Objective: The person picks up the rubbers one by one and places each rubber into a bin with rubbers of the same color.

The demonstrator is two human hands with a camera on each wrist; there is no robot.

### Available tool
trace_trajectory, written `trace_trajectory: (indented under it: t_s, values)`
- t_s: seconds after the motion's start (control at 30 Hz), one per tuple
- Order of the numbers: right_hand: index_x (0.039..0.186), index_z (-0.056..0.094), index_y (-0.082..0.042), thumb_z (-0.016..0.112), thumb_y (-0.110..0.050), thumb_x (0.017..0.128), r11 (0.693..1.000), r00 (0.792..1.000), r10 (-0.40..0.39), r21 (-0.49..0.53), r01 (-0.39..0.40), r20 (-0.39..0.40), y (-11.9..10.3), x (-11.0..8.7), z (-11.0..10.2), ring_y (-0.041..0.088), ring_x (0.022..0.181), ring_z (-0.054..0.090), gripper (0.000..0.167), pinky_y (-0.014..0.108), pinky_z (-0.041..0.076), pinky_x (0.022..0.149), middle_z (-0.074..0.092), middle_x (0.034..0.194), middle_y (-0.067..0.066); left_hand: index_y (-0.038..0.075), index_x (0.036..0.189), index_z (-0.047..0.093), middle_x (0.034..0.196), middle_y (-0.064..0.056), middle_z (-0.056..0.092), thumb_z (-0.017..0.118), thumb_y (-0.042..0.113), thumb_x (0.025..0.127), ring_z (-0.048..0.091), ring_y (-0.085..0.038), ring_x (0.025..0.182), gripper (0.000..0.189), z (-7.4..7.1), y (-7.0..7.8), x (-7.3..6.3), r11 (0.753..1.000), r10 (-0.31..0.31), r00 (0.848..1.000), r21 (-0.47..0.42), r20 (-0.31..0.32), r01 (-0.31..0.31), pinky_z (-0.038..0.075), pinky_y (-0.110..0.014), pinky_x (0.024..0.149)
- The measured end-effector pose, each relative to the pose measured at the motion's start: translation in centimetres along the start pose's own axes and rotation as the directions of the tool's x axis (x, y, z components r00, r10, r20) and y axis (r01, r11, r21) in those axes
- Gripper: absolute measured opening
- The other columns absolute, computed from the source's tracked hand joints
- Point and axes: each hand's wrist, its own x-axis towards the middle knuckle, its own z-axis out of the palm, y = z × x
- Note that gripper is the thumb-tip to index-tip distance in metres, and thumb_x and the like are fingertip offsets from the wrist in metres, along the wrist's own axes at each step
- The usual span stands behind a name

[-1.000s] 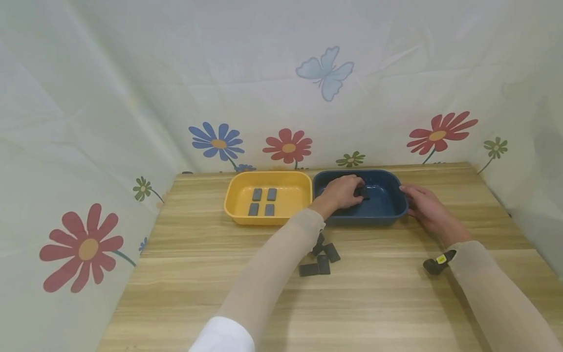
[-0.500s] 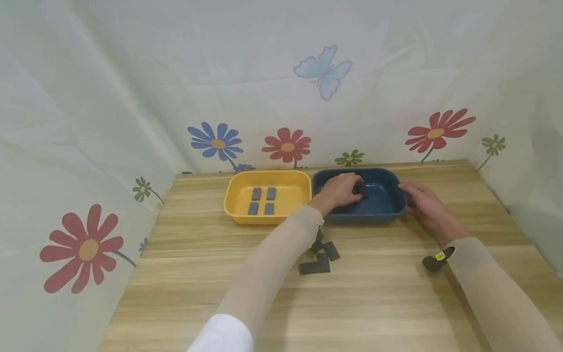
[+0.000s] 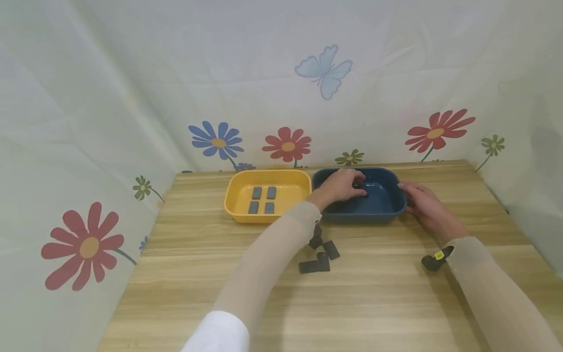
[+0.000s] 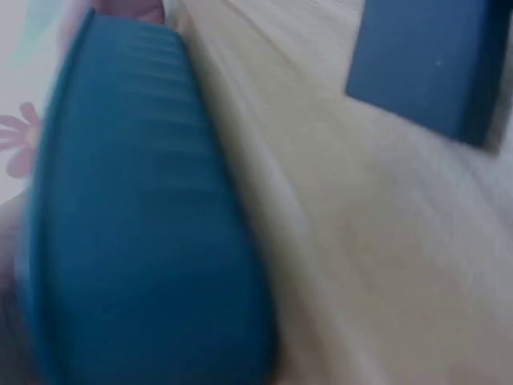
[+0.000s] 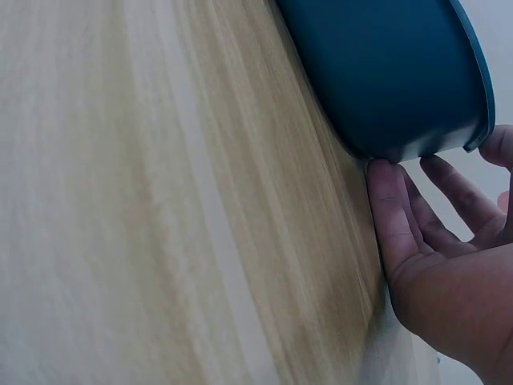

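I can't make out a single word or number from here. The nearest thing to lettering is a small yellow label (image 3: 439,255) on the black device (image 3: 433,264) by the right sleeve (image 3: 488,283); any mark on it is too small to read.

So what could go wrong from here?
If the left hand draws back low, its sleeve might brush the loose dark blocks lying close by on the table. The right hand touches the end of the blue tray; pushing could shove that into the adjacent yellow tray, perhaps disturbing its four gray blocks.
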Motion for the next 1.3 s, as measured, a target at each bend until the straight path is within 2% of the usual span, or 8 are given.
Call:
trace_trajectory:
  t_s: [0.13,0.33,0.43,0.57,0.73,0.97,1.13,1.3]
  values:
    - [0.166,0.025,0.000,0.050,-0.046,0.112,1.000,1.000,0.002,-0.007,-0.002,-0.012,0.0,0.0,0.0,0.007,0.128,0.049,0.075,0.020,0.057,0.090,0.025,0.170,0.019,0.012,0.144,0.065,0.137,0.001,0.070,0.079,0.038,0.097,0.064,-0.008,0.124,0.055,-1.6,0.7,-0.6,0.998,0.046,0.999,-0.045,0.018,-0.045,0.047,-0.021,0.108]
    - [0.168,0.019,0.000,0.048,-0.049,0.112,1.000,1.000,0.010,-0.025,-0.011,-0.011,-0.1,0.0,0.0,0.022,0.148,0.036,0.080,0.017,0.056,0.089,0.019,0.174,0.020,0.009,0.143,0.064,0.137,-0.002,0.069,0.079,0.036,0.098,0.064,-0.011,0.124,0.055,-4.0,1.4,-3.0,0.986,0.135,0.991,-0.098,-0.002,-0.135,0.047,-0.021,0.108]
    - [0.167,0.019,0.001,0.047,-0.047,0.112,1.000,1.000,0.001,-0.026,-0.001,-0.003,-0.1,0.0,0.1,0.019,0.144,0.039,0.078,0.018,0.056,0.089,0.021,0.173,0.021,0.009,0.142,0.065,0.136,-0.002,0.070,0.080,0.038,0.097,0.065,-0.013,0.123,0.056,-4.9,1.6,-4.8,0.976,0.191,0.982,-0.104,0.003,-0.190,0.048,-0.021,0.107]
    - [0.166,0.023,0.001,0.048,-0.047,0.112,1.000,1.000,-0.008,-0.022,0.008,-0.001,-0.1,0.0,0.2,0.008,0.130,0.048,0.076,0.019,0.056,0.090,0.025,0.170,0.021,0.009,0.139,0.068,0.131,-0.003,0.071,0.081,0.042,0.095,0.066,-0.016,0.120,0.057,-5.5,1.9,-7.5,0.960,0.263,0.965,-0.105,0.022,-0.259,0.049,-0.022,0.104]
    - [0.165,0.026,0.001,0.049,-0.047,0.112,1.000,1.000,-0.005,-0.015,0.005,-0.005,-0.1,0.0,0.2,0.007,0.127,0.048,0.075,0.019,0.057,0.089,0.026,0.169,0.019,0.012,0.141,0.067,0.132,-0.001,0.070,0.079,0.044,0.096,0.064,-0.012,0.120,0.056,-4.8,2.5,-10.9,0.953,0.299,0.952,-0.068,0.068,-0.295,0.048,-0.022,0.106]
    - [0.167,0.022,0.001,0.048,-0.049,0.112,1.000,1.000,-0.002,-0.016,0.002,-0.003,-0.2,-0.2,0.4,0.016,0.142,0.041,0.078,0.019,0.056,0.090,0.022,0.172,0.021,0.014,0.141,0.067,0.132,0.002,0.066,0.078,0.038,0.097,0.062,-0.011,0.118,0.051,-3.1,3.3,-15.4,0.937,0.310,0.938,0.115,0.156,-0.329,0.052,-0.025,0.103]
    - [0.163,0.031,-0.001,0.052,-0.048,0.111,1.000,1.000,-0.006,0.002,0.006,-0.003,-0.2,-0.3,0.4,0.010,0.131,0.048,0.073,0.020,0.057,0.089,0.031,0.166,0.016,0.014,0.142,0.066,0.128,0.001,0.066,0.079,0.045,0.096,0.063,-0.013,0.114,0.057,-1.3,2.4,-17.9,0.944,0.241,0.956,0.187,0.166,-0.271,0.055,-0.027,0.098]
    - [0.147,0.047,-0.009,0.056,-0.043,0.110,0.999,1.000,-0.025,0.038,0.025,-0.003,-0.1,-0.5,0.2,0.000,0.113,0.057,0.051,0.021,0.058,0.087,0.051,0.141,0.001,0.013,0.138,0.069,0.126,-0.001,0.068,0.080,0.050,0.093,0.064,-0.013,0.109,0.059,0.2,1.2,-18.9,0.947,0.198,0.972,0.232,0.124,-0.223,0.054,-0.026,0.094]
